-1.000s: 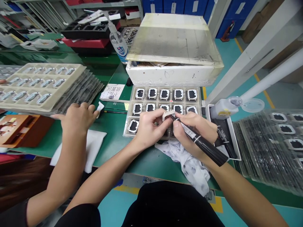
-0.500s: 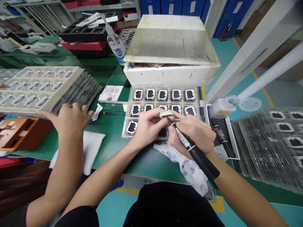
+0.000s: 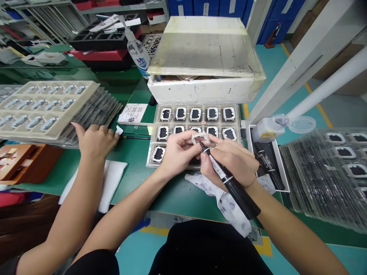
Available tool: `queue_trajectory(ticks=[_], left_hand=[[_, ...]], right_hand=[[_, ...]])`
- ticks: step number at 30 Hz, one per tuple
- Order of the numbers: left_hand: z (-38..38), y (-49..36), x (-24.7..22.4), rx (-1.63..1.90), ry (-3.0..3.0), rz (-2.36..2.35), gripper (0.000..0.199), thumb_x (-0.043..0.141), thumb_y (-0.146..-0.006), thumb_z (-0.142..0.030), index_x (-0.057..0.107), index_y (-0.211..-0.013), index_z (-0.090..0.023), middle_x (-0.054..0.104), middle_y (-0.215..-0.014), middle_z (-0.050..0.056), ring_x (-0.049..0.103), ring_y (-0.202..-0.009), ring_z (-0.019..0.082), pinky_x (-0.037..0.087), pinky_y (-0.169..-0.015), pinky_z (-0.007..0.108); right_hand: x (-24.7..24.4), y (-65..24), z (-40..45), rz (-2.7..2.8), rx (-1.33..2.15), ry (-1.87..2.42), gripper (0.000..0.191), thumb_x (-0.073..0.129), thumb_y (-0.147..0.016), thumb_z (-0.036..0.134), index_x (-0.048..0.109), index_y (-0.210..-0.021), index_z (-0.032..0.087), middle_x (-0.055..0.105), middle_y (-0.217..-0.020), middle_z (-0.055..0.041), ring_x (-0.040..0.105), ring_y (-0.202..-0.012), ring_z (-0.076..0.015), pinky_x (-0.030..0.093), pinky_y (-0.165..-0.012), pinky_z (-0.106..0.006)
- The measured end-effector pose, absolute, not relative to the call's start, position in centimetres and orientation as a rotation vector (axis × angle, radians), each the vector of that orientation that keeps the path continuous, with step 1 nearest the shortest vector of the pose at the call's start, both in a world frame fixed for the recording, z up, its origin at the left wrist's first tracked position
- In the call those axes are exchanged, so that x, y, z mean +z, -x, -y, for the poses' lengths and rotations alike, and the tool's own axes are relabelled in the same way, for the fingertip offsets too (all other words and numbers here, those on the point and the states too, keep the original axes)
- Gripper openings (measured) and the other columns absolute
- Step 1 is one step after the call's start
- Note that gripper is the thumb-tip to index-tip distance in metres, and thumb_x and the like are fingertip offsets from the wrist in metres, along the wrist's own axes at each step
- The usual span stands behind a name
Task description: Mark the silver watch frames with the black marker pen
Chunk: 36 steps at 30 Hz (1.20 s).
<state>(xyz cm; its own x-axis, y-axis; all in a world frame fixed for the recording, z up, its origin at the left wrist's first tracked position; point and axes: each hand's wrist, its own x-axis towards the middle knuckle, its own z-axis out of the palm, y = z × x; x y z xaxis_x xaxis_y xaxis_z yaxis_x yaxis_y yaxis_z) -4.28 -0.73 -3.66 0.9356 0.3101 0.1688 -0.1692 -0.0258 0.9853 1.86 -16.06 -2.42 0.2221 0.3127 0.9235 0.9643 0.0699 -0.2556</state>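
Note:
My left hand (image 3: 179,152) pinches a small white rounded-square frame (image 3: 200,137) by its edge, looking like a watch case. In my right hand (image 3: 233,160) is a black marker pen (image 3: 229,181), held like a writing tool. Its tip points up and left and meets or nearly meets the frame's near side; the exact contact is too small to tell. Behind and under both hands lies a clear plastic tray (image 3: 152,131) with rows of similar white frames around dark centres. My hands hide part of its front row.
A co-worker's hand (image 3: 99,141) holds a white scrap beside a stack of trays (image 3: 65,130) at left. A foam box (image 3: 205,89) stands behind my tray. Stained cloth (image 3: 220,194) hangs over the front edge. At right are a white box with a bottle (image 3: 268,130) and stacked trays (image 3: 312,172).
The white frame has been turned in my left hand, so its opening now shows more. The marker stays at its near side. The co-worker's hand has moved right to a white scrap.

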Motion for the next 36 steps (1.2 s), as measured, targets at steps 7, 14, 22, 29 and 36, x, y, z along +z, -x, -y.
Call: queue_trajectory(ticks=[7, 14, 22, 29, 36], left_hand=[[0.5, 4.6, -3.9, 0.322, -1.581, -0.126, 0.033, 0.086, -0.084, -0.051, 0.080, -0.086, -0.019, 0.065, -0.059, -0.001, 0.052, -0.046, 0.010, 0.044, -0.046, 0.025], [0.6, 4.6, -4.0, 0.314, -1.577, -0.147, 0.033, 0.086, -0.084, -0.050, 0.075, -0.081, -0.018, 0.063, -0.057, -0.002, 0.053, -0.047, 0.011, 0.042, -0.047, 0.026], [-0.8, 4.6, -2.6, 0.415, -1.979, -0.120, 0.023, 0.083, -0.088, -0.038, 0.076, -0.080, -0.018, 0.074, -0.093, 0.005, 0.058, -0.073, 0.014, 0.040, -0.063, 0.028], [-2.0, 5.5, -1.5, 0.116, -2.343, -0.145, 0.029, 0.092, -0.076, -0.030, 0.074, -0.094, -0.016, 0.066, -0.086, 0.001, 0.059, -0.070, 0.014, 0.044, -0.070, 0.030], [-1.6, 6.2, -1.5, 0.156, -2.470, -0.095, 0.044, 0.089, -0.078, -0.026, 0.055, -0.106, -0.020, 0.064, -0.106, 0.005, 0.062, -0.088, 0.021, 0.046, -0.073, 0.032]], right_hand=[[-2.6, -2.1, 16.1, 1.280, -0.772, 1.476, 0.020, 0.074, -0.088, 0.005, 0.064, -0.095, 0.021, 0.071, -0.080, -0.0006, 0.074, -0.074, -0.0175, 0.073, -0.085, -0.035], [-2.8, -2.3, 15.9, 1.278, -0.789, 1.449, 0.016, 0.071, -0.093, 0.011, 0.062, -0.102, 0.022, 0.069, -0.080, -0.0006, 0.072, -0.072, -0.0172, 0.073, -0.082, -0.035], [-2.5, -3.8, 17.0, 0.960, -0.868, 1.587, 0.015, 0.078, -0.093, 0.020, 0.065, -0.101, 0.024, 0.074, -0.088, -0.0017, 0.077, -0.086, -0.0232, 0.071, -0.084, -0.039], [-4.1, -5.4, 17.1, 0.802, -0.801, 1.646, 0.019, 0.084, -0.088, 0.030, 0.072, -0.101, 0.024, 0.076, -0.094, -0.0058, 0.075, -0.079, -0.0229, 0.063, -0.071, -0.035], [-6.9, -9.4, 17.2, 0.780, -1.103, 1.619, 0.030, 0.090, -0.072, 0.049, 0.080, -0.092, 0.028, 0.075, -0.073, -0.0094, 0.072, -0.058, -0.0243, 0.052, -0.050, -0.036]])
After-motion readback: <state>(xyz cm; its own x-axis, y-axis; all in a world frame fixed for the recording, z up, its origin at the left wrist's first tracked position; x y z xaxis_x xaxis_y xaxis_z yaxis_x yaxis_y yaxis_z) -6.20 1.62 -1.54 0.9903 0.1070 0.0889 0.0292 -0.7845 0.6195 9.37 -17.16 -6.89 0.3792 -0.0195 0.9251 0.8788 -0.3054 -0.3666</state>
